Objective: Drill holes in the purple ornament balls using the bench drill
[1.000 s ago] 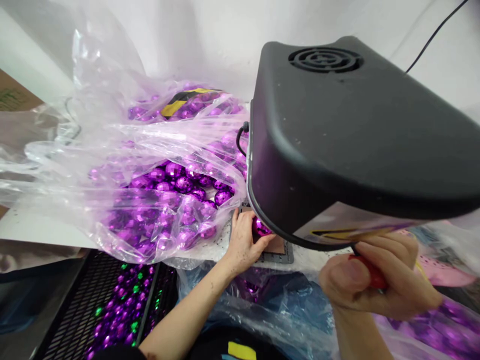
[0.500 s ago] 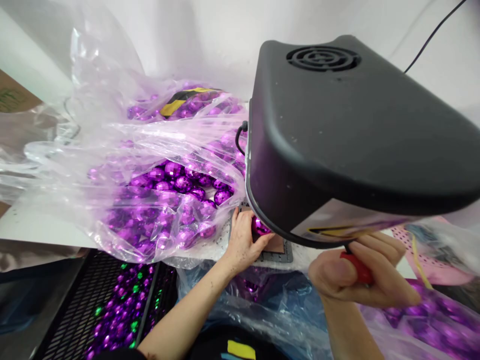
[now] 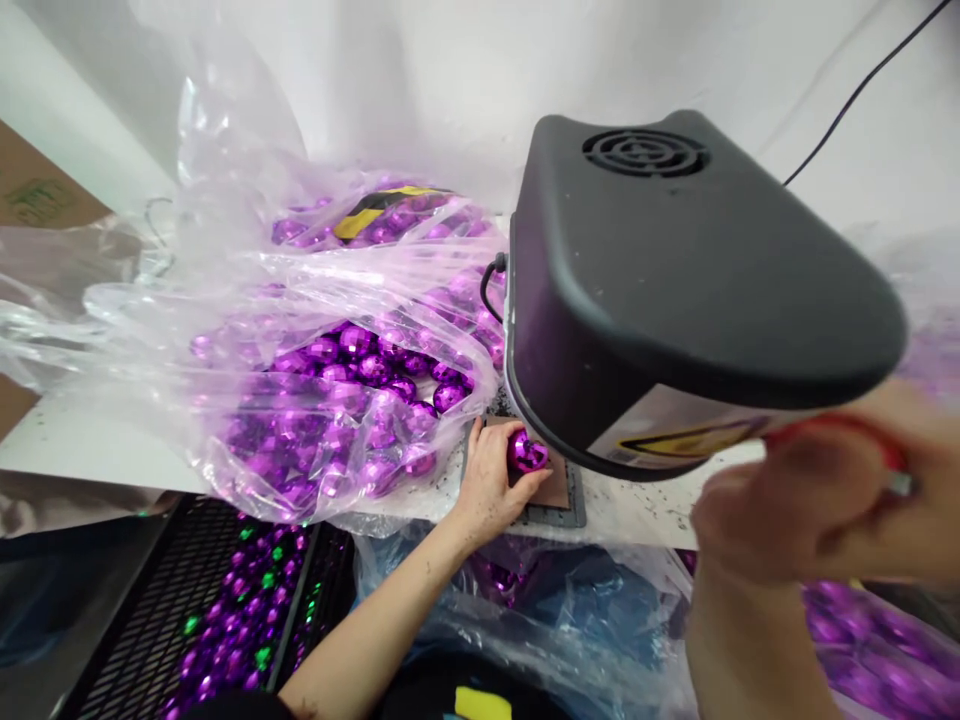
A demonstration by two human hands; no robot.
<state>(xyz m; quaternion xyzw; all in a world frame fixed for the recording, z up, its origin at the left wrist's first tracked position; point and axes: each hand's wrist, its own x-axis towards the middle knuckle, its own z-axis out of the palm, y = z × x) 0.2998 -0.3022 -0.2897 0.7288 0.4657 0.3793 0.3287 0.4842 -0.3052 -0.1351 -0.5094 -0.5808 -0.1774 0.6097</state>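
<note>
Beneath the front of a black machine housing (image 3: 697,270), my left hand (image 3: 491,475) is closed around a shiny purple faceted ball (image 3: 527,453). The ball rests on or just above a brown pad (image 3: 551,490) on a grey base plate (image 3: 574,505). My right hand (image 3: 802,510), smeared by motion, is wrapped around a red handle (image 3: 855,430) at the machine's near right side. Part of the handle is hidden by the fingers.
Left of the machine lies an open clear plastic bag (image 3: 315,430) full of purple balls. Below the table, a black crate (image 3: 150,600) holds small purple and green shiny pieces. More bagged purple balls (image 3: 877,640) are at lower right. A black cable (image 3: 862,90) runs up the wall.
My right hand has moved right and slightly up with the red handle. The ball in my left hand shows more fully; the left hand has hardly moved. The view has shifted a little.
</note>
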